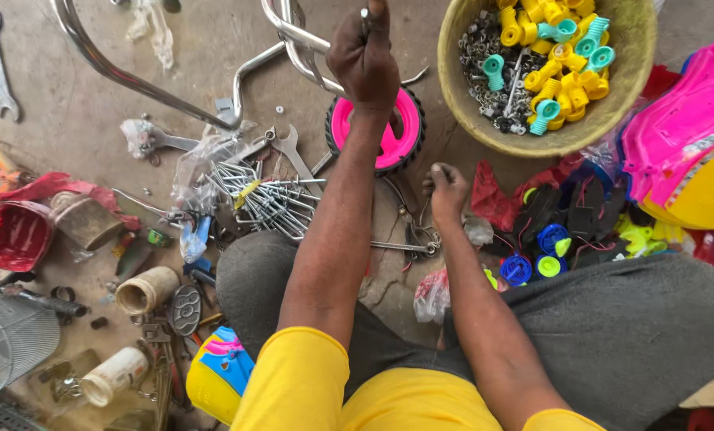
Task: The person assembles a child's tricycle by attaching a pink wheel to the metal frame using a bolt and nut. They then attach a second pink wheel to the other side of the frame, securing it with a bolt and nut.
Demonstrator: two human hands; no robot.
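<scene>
Gripping a chrome frame tube [293, 36] above the pink wheel [389, 132], the left hand [363, 60] sits at twelve o'clock, while the right hand [446, 187], fisted on nothing visible, rests on bare floor crowded by the basket [624, 88] at two o'clock.

Wheel [389, 132] left of basket [624, 96] (caps inside); spokes [265, 195] left of wheel.

1. Yellow short sleeves are worn on both arms, ending above the elbows.
2. Forearms are left bare from the sleeve hems down to the left hand [364, 54] and right hand [448, 188].
3. Grey trousers of plain fabric are worn on both legs.
4. No gloves, watch or rings are seen on either hand.
</scene>
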